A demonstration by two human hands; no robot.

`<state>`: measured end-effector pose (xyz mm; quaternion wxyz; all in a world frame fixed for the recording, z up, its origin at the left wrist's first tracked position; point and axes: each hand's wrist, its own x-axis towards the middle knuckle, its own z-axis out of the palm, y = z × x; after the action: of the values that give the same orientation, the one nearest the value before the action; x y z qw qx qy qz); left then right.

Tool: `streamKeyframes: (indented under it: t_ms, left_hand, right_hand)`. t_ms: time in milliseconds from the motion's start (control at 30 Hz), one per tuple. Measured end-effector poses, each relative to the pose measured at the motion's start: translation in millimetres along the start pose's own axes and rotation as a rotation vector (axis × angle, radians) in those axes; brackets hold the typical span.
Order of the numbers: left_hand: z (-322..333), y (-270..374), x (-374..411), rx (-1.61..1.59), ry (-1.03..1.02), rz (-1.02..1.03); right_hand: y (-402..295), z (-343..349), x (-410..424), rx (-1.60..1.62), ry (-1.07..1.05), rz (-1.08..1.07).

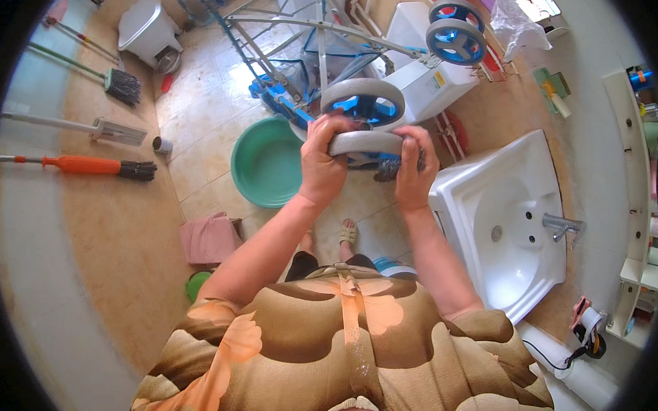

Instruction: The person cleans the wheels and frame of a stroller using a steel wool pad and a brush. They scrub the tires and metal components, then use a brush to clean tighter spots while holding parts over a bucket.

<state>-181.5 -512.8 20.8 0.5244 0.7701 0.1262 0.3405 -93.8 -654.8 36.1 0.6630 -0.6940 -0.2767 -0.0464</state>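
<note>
A stroller (321, 24) with a pale metal frame and blue fittings is tipped up before me, its wheels raised. My left hand (324, 159) grips the left side of the nearest grey-tyred wheel (366, 141). Against that wheel's right side, my right hand (417, 168) holds a dark, wiry scouring pad (387, 170), partly covered by the fingers. Just behind stands the paired wheel (363, 96) with a blue hub. Another pair of wheels (456, 41) sticks out at the upper right. Below the frame, a green plastic basin (267, 169) rests on the tiled floor.
A white washbasin (474, 243) with a chrome faucet (564, 225) stands close by my right arm. Brushes, among them an orange-handled brush (85, 164), hang along the left wall. A pink cloth (209, 238) covers something left of my feet. Behind the stroller is a white bin (434, 93).
</note>
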Motion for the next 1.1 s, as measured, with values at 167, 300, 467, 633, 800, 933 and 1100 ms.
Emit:
streamKeyframes:
  t_ms: [167,300,467,633,800,933,1100]
  left_hand:
    - [-9.4,44.7,10.6,0.230,-0.212,0.086]
    - [9.0,7.9,2.5,-0.010,-0.003,-0.017]
    - [12.9,2.9,-2.0,-0.054,0.032,0.091]
    - [21.1,23.9,4.6,0.211,-0.025,0.144]
    - [8.7,23.9,11.5,0.237,-0.002,0.149]
    - [10.6,23.9,16.2,0.253,-0.049,0.195]
    - [15.7,21.4,3.2,0.212,-0.001,0.136]
  right_hand:
    - [-19.3,10.1,40.1,-0.078,-0.073,-0.091]
    - [-55.3,29.4,44.8,-0.233,-0.247,-0.462]
    - [-68.8,36.8,29.8,-0.429,-0.297,-0.533]
    - [-17.5,-4.9,29.7,-0.176,-0.135,-0.278]
    - [-17.1,-4.9,21.7,-0.145,-0.120,-0.090]
    - [-59.0,27.1,32.6,-0.398,-0.232,-0.500]
    - [-21.2,7.0,22.2,-0.316,-0.129,-0.449]
